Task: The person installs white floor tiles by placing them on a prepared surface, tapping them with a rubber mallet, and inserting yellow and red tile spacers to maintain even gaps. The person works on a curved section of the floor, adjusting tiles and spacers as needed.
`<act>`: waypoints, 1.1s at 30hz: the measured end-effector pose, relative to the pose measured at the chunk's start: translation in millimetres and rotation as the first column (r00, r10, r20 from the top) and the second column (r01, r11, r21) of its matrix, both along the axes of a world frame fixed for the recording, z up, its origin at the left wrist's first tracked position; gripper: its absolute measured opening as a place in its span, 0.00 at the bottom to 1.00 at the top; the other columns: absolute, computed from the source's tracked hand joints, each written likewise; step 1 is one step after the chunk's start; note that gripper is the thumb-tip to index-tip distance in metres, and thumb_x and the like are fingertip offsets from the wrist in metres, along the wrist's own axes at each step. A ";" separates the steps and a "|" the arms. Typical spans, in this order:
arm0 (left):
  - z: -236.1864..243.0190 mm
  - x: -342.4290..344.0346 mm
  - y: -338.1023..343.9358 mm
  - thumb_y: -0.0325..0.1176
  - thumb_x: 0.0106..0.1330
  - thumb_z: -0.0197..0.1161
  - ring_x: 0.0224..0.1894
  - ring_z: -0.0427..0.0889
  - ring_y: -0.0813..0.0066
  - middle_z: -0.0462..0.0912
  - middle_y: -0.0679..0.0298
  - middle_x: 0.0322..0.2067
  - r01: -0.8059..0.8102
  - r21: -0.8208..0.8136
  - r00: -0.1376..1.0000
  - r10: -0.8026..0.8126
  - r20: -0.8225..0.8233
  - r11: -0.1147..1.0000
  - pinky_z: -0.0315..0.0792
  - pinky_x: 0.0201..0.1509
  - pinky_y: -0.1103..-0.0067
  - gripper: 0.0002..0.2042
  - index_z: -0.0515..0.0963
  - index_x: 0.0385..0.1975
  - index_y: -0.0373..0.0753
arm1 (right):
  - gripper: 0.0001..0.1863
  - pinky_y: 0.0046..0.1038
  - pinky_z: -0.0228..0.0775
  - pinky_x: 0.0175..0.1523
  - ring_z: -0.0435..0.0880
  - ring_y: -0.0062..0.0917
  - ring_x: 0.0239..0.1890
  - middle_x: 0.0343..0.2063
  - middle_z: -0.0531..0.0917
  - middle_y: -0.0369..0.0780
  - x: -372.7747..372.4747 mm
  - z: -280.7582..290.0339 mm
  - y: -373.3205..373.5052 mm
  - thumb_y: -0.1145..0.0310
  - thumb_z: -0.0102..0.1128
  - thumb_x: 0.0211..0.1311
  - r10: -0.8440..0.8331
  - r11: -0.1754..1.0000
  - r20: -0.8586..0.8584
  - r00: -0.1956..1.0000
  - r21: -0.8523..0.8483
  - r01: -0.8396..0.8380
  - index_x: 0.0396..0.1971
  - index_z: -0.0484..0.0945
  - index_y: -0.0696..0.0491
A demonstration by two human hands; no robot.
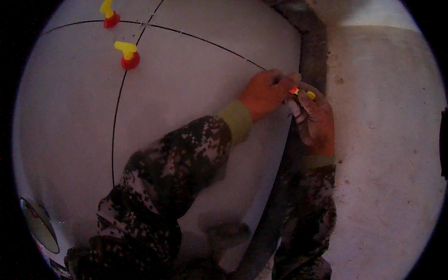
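Near the right edge of large pale tiles (186, 88), my two hands meet over a small red and yellow tile leveler (310, 95). My right hand (319, 114) is closed around its yellow part, with the fingers bent. My left hand (266, 95) is closed at the red end, thumb and forefinger pinched together; its fingertips partly hide the piece. Two more tile levelers, each with a red base and a yellow T-shaped handle, stand in the dark joints: one leveler (129, 57) in the lengthwise joint, another leveler (111, 19) farther off in the crosswise joint.
A dark gap (313, 56) runs along the tiles' right edge, beside a pale, stained surface (382, 140). At the lower left is a round container (41, 226), partly cut off by the picture's rim. A dark, blurred shape (228, 233) lies below my left forearm.
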State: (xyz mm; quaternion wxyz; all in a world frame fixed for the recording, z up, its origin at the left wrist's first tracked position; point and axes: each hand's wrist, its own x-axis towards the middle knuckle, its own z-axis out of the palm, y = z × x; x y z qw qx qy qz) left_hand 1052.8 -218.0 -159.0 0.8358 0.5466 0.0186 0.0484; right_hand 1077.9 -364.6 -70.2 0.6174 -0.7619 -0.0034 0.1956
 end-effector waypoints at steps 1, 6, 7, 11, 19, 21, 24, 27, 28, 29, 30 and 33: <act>-2.0 2.2 -3.1 0.49 0.74 0.58 0.32 0.81 0.75 0.83 0.60 0.30 -0.013 -0.003 1.000 0.013 0.007 1.000 0.76 0.38 0.73 0.21 0.79 0.37 0.31 | 0.18 0.21 0.66 0.36 0.75 0.21 0.30 0.35 0.81 0.37 0.8 0.9 -2.3 0.64 0.60 0.72 0.042 0.998 -0.008 0.999 -0.040 -0.042 0.52 0.76 0.61; -1.3 -8.4 6.6 0.46 0.72 0.62 0.31 0.81 0.77 0.84 0.60 0.32 -0.009 -0.054 1.000 0.011 0.027 0.998 0.76 0.38 0.76 0.19 0.80 0.41 0.31 | 0.16 0.22 0.69 0.33 0.78 0.19 0.28 0.29 0.82 0.36 -23.8 -3.8 7.9 0.59 0.62 0.71 -0.142 0.970 0.045 0.989 -0.192 0.149 0.45 0.78 0.58; -1.3 -7.8 4.3 0.45 0.72 0.63 0.32 0.81 0.77 0.84 0.60 0.33 -0.043 -0.059 0.998 0.045 0.035 0.997 0.77 0.38 0.76 0.19 0.79 0.43 0.30 | 0.15 0.23 0.68 0.33 0.76 0.19 0.27 0.28 0.80 0.35 -25.4 -4.0 6.7 0.59 0.61 0.71 -0.168 0.979 0.013 0.986 -0.116 0.168 0.44 0.78 0.57; -11.2 -5.8 -5.6 0.39 0.66 0.66 0.38 0.83 0.67 0.85 0.54 0.38 -0.138 0.003 0.990 0.138 0.004 0.990 0.77 0.45 0.71 0.20 0.77 0.49 0.29 | 0.12 0.22 0.64 0.30 0.73 0.18 0.26 0.27 0.77 0.33 -15.2 -0.4 -4.3 0.59 0.60 0.73 -0.226 0.943 -0.142 0.964 0.215 0.253 0.41 0.77 0.54; -24.4 2.8 -9.9 0.37 0.72 0.62 0.36 0.82 0.76 0.84 0.58 0.38 -0.064 -0.142 0.998 0.065 0.001 0.988 0.78 0.41 0.75 0.19 0.74 0.55 0.30 | 0.12 0.20 0.63 0.29 0.73 0.16 0.26 0.29 0.77 0.33 -16.7 1.6 -4.6 0.59 0.59 0.73 -0.265 0.937 -0.130 0.955 0.199 0.287 0.42 0.77 0.53; -7.2 -4.1 -3.8 0.37 0.72 0.61 0.35 0.82 0.76 0.84 0.58 0.37 0.021 -0.383 1.000 -0.020 0.007 0.924 0.78 0.40 0.76 0.18 0.75 0.54 0.30 | 0.11 0.19 0.64 0.28 0.73 0.16 0.27 0.30 0.78 0.32 -15.1 -4.1 -10.7 0.62 0.56 0.75 -0.206 0.954 -0.158 0.966 0.188 0.235 0.45 0.76 0.54; -12.9 -1.3 -7.6 0.39 0.73 0.60 0.34 0.82 0.76 0.84 0.59 0.37 -0.002 -0.038 1.000 0.003 0.016 0.999 0.78 0.38 0.76 0.18 0.75 0.53 0.31 | 0.11 0.18 0.64 0.28 0.74 0.15 0.28 0.31 0.78 0.32 -15.3 0.5 -13.8 0.63 0.55 0.76 -0.126 0.904 -0.227 0.966 0.373 0.206 0.47 0.75 0.55; -16.4 -0.5 -8.4 0.39 0.73 0.60 0.33 0.83 0.76 0.83 0.59 0.37 -0.109 0.014 0.993 0.108 0.048 0.994 0.78 0.36 0.76 0.17 0.76 0.50 0.31 | 0.12 0.17 0.65 0.28 0.74 0.15 0.29 0.32 0.78 0.32 -13.1 0.9 -18.8 0.62 0.54 0.76 -0.171 0.883 -0.220 0.960 0.399 0.248 0.48 0.75 0.55; -16.5 0.0 -7.8 0.39 0.73 0.60 0.33 0.83 0.76 0.83 0.58 0.36 -0.095 0.007 0.993 0.094 0.071 0.995 0.78 0.35 0.76 0.17 0.76 0.50 0.30 | 0.12 0.17 0.65 0.29 0.74 0.15 0.29 0.32 0.78 0.32 -13.1 0.2 -19.0 0.62 0.54 0.76 -0.205 0.892 -0.205 0.957 0.363 0.269 0.48 0.75 0.55; -16.5 1.4 -6.7 0.39 0.73 0.60 0.33 0.83 0.75 0.84 0.58 0.35 -0.081 0.001 0.992 0.081 0.094 0.997 0.78 0.35 0.76 0.17 0.76 0.49 0.30 | 0.12 0.18 0.65 0.29 0.74 0.16 0.29 0.32 0.78 0.33 -13.4 -0.8 -18.2 0.62 0.54 0.76 -0.187 0.892 -0.224 0.957 0.370 0.261 0.49 0.75 0.55; -16.7 2.0 -5.9 0.40 0.73 0.60 0.33 0.84 0.75 0.84 0.58 0.35 -0.067 -0.005 0.991 0.067 0.117 0.998 0.78 0.35 0.76 0.17 0.77 0.49 0.30 | 0.12 0.19 0.65 0.28 0.74 0.16 0.29 0.32 0.78 0.33 -14.0 -2.1 -16.2 0.62 0.55 0.76 -0.168 0.891 -0.242 0.956 0.376 0.252 0.49 0.75 0.55; -11.5 -0.2 -3.7 0.40 0.75 0.56 0.31 0.84 0.74 0.84 0.57 0.33 -0.035 -0.102 0.998 0.041 0.055 0.994 0.78 0.35 0.76 0.17 0.77 0.47 0.29 | 0.12 0.19 0.66 0.29 0.74 0.17 0.27 0.31 0.79 0.34 -15.0 -1.9 -9.0 0.62 0.57 0.75 -0.212 0.896 -0.222 0.952 0.345 0.280 0.46 0.76 0.56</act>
